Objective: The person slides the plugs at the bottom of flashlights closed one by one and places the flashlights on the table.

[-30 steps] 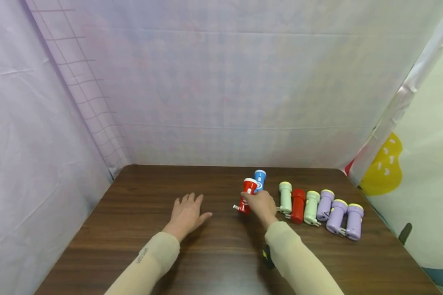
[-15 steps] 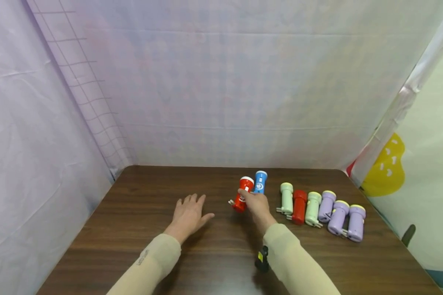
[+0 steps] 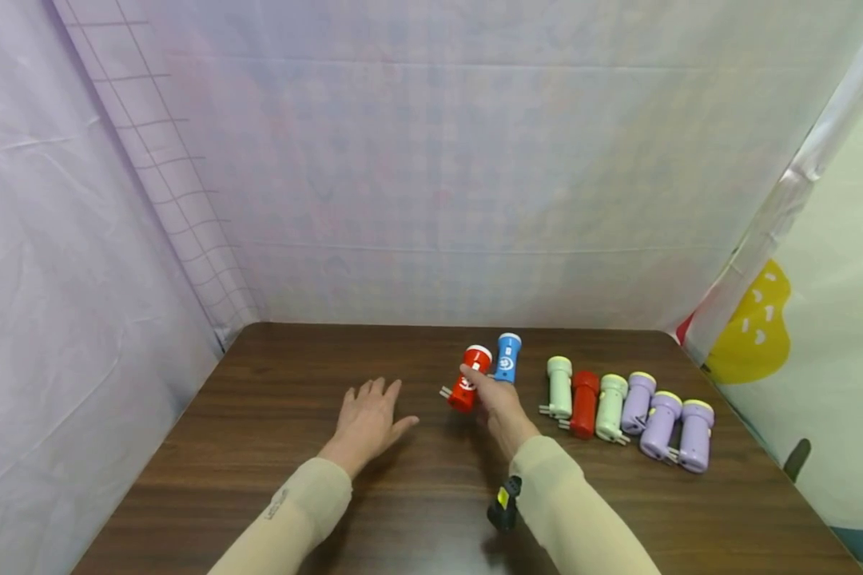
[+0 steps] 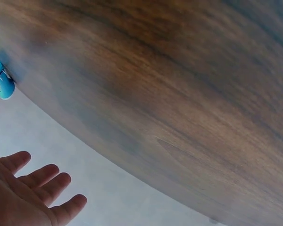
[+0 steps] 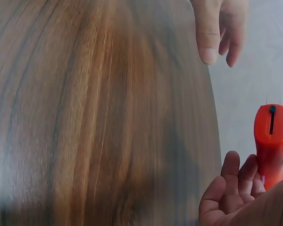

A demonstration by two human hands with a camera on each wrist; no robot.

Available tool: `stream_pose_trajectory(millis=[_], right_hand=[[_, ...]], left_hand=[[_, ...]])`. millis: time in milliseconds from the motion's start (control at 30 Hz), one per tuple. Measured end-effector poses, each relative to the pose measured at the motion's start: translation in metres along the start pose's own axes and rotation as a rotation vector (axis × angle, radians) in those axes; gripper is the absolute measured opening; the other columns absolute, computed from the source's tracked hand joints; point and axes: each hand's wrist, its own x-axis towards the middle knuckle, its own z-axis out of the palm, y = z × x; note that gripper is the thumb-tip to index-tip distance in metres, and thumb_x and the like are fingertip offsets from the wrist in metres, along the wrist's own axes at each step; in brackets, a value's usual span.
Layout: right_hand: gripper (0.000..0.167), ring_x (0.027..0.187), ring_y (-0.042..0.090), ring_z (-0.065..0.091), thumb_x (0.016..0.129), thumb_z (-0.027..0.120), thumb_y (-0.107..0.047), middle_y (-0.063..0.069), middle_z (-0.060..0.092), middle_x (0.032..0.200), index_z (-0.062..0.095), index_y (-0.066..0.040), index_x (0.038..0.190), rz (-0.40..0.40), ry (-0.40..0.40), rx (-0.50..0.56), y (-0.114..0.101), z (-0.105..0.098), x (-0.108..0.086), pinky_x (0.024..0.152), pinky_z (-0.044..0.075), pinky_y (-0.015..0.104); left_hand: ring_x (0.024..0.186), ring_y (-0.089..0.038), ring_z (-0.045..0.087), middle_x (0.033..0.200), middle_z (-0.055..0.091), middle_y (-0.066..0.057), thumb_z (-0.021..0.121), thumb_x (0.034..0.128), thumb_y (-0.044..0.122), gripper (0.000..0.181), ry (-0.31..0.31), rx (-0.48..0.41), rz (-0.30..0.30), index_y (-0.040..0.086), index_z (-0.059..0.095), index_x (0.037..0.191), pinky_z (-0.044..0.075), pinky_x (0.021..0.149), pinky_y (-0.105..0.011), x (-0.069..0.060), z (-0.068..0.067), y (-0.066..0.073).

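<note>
My right hand (image 3: 502, 406) grips a red flashlight (image 3: 477, 358) with a white rim, thumb on its near side. The flashlight leans, head up, and metal plug prongs (image 3: 446, 392) stick out at its lower left. Its slotted red end shows beside my curled fingers in the right wrist view. Just beyond it, a blue flashlight (image 3: 507, 351) with a white rim lies on the table, its lower end partly behind my right hand. My left hand (image 3: 367, 415) hovers or rests over the table further left, fingers spread, holding nothing; the left wrist view shows its loosely bent fingers (image 4: 47, 182).
On the right of the wooden table (image 3: 259, 447) lies a row of flashlights: a pale green one (image 3: 558, 387), a red one (image 3: 584, 406), another green one (image 3: 610, 407) and several purple ones (image 3: 660, 423). Some have prongs out. Pale curtains (image 3: 431, 176) hang behind the far edge.
My right hand has shifted slightly left with the red flashlight, turning it so it leans more and its prongs show more clearly. The blue one is more exposed. My left hand has barely moved.
</note>
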Motion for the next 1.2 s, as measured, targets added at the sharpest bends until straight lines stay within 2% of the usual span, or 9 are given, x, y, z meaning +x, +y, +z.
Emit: stream_pose_trajectory(millis=[67,200,400,500,600,800,1000,1200], right_hand=[[0.055,0.075,0.018,0.062,0.083,0.079,-0.037,0.005,0.070,0.091,0.056,-0.001,0.117,0.001,0.005,0.015,0.001,0.002,0.000,0.075,0.044,0.041],[0.065,0.077,0.018,0.062,0.082,0.080,-0.038,0.008,0.070,0.097,0.054,0.005,0.125,-0.002,0.023,0.011,0.002,0.007,0.000,0.078,0.046,0.042],[0.070,0.097,0.030,0.059,0.085,0.077,-0.038,0.018,0.065,0.115,0.049,0.008,0.130,-0.019,0.041,-0.007,0.002,0.013,-0.004,0.093,0.044,0.051],[0.072,0.105,0.035,0.056,0.085,0.076,-0.040,0.021,0.061,0.122,0.047,0.007,0.131,-0.007,0.072,-0.043,0.002,0.015,-0.006,0.095,0.043,0.055],[0.073,0.109,0.036,0.054,0.086,0.075,-0.040,0.022,0.058,0.127,0.046,0.007,0.133,0.008,0.080,-0.029,0.001,0.016,-0.006,0.099,0.042,0.056],[0.077,0.110,0.036,0.053,0.085,0.075,-0.042,0.022,0.056,0.127,0.045,0.009,0.134,0.020,0.088,-0.041,-0.002,0.018,-0.005,0.098,0.042,0.056],[0.073,0.108,0.035,0.054,0.086,0.074,-0.044,0.021,0.058,0.125,0.051,0.009,0.130,0.021,0.106,-0.068,-0.003,0.018,-0.002,0.095,0.044,0.056],[0.069,0.107,0.034,0.055,0.086,0.076,-0.038,0.023,0.059,0.125,0.051,0.010,0.129,-0.015,0.120,-0.005,-0.005,0.022,-0.002,0.101,0.041,0.053]], left_hand=[[0.136,-0.041,0.041,0.148,0.044,-0.023,0.057,0.0930,0.060,0.077,0.011,-0.009,0.005,0.008,0.044,0.148,0.030,0.109,-0.060,0.000,0.000,0.000],[0.136,-0.040,0.041,0.148,0.044,-0.021,0.057,0.0925,0.061,0.077,0.044,-0.029,0.015,0.009,0.045,0.148,0.030,0.109,-0.060,0.001,0.000,0.002],[0.133,-0.039,0.045,0.147,0.046,-0.020,0.059,0.0912,0.061,0.076,0.099,-0.054,0.030,0.010,0.049,0.145,0.032,0.108,-0.058,0.001,-0.001,0.007],[0.132,-0.038,0.046,0.146,0.047,-0.020,0.060,0.0904,0.062,0.075,0.125,-0.069,0.034,0.009,0.051,0.144,0.033,0.108,-0.058,0.000,-0.002,0.011],[0.131,-0.037,0.048,0.144,0.049,-0.019,0.061,0.0894,0.062,0.074,0.163,-0.084,0.037,0.010,0.054,0.141,0.034,0.108,-0.057,-0.001,-0.003,0.016],[0.125,-0.037,0.053,0.139,0.054,-0.018,0.067,0.0870,0.058,0.067,0.257,-0.111,0.048,0.009,0.062,0.133,0.039,0.105,-0.055,-0.003,-0.001,0.026],[0.119,-0.036,0.057,0.134,0.057,-0.017,0.070,0.0863,0.055,0.060,0.345,-0.112,0.063,0.009,0.066,0.125,0.043,0.101,-0.052,-0.006,0.001,0.032],[0.111,-0.034,0.061,0.125,0.062,-0.014,0.074,0.0842,0.051,0.051,0.474,-0.135,0.089,0.010,0.071,0.114,0.047,0.095,-0.051,-0.007,0.004,0.037]])
